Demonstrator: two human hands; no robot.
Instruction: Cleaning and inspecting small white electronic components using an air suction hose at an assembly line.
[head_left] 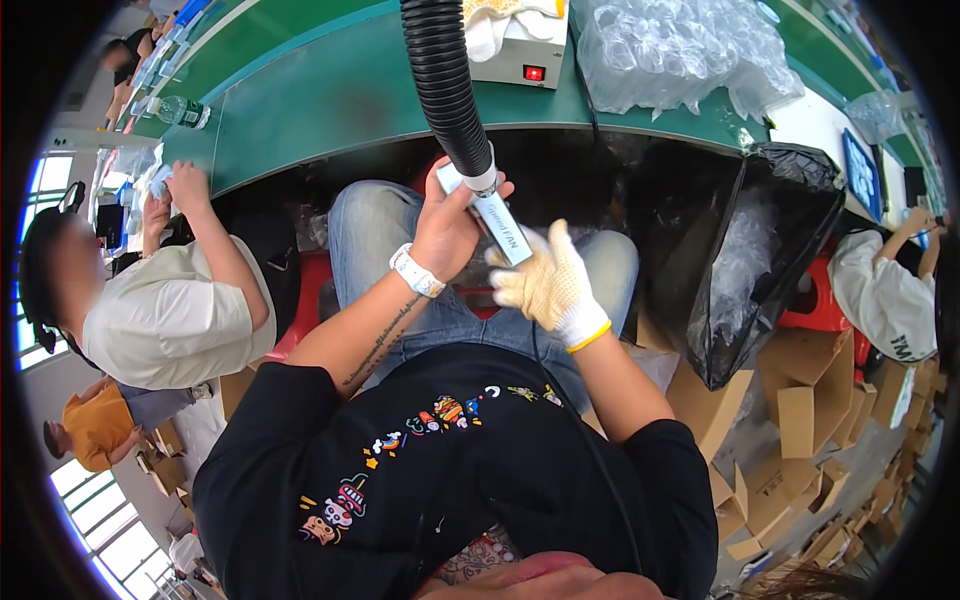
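A slim pale-blue box (503,230) with dark lettering lies slantwise above my lap. My left hand (448,222), bare and wearing a white watch, is closed around the box's upper part. Just over the box, and partly covering it, hangs the end of a ribbed black hose (438,80) with a pale nozzle (482,180). In a cream knit glove with a yellow cuff, my right hand (550,285) is at the box's lower end, thumb raised and fingers apart. Whether its fingers touch the box is hard to tell.
Ahead runs a green workbench (290,120), carrying a white machine (515,60) with a lit red switch and a bag of clear plastic cups (680,55). A black bin bag (705,310) hangs at right, beside open cartons (810,385). A co-worker (180,310) sits at left.
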